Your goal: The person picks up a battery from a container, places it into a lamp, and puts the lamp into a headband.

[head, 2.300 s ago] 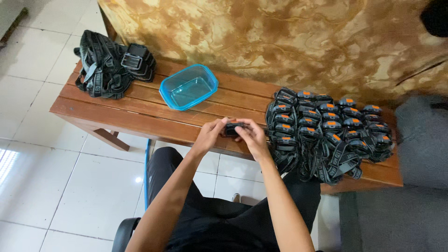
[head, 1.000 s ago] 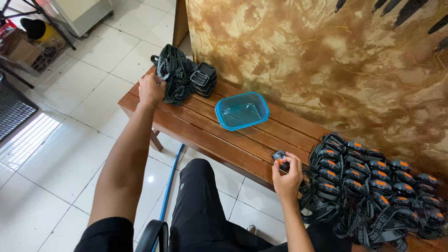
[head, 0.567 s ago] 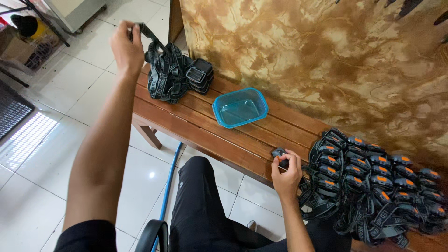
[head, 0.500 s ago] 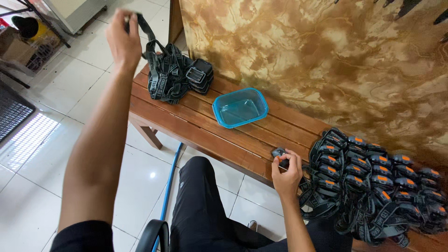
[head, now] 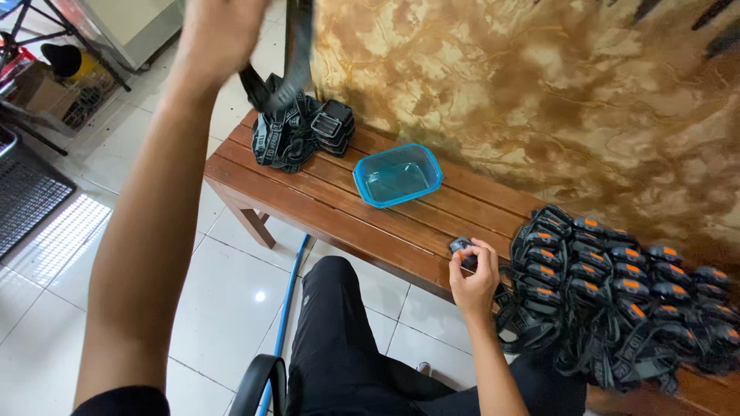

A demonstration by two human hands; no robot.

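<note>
My left hand is raised high at the top left and grips a black elastic strap that hangs down, blurred, over a pile of black straps at the left end of the wooden bench. Near the bench's front edge my right hand pinches a small black headlamp body. Just to its right lies a large heap of black and orange headlamps.
A blue-rimmed clear plastic container stands in the middle of the bench. A mottled golden wall runs behind. A blue pole leans under the bench over white floor tiles. Boxes and a metal stand are at far left.
My left hand reached to the strap pile, took one strap and lifted it up. My right hand stayed near the bench's front edge with the headlamp body.
</note>
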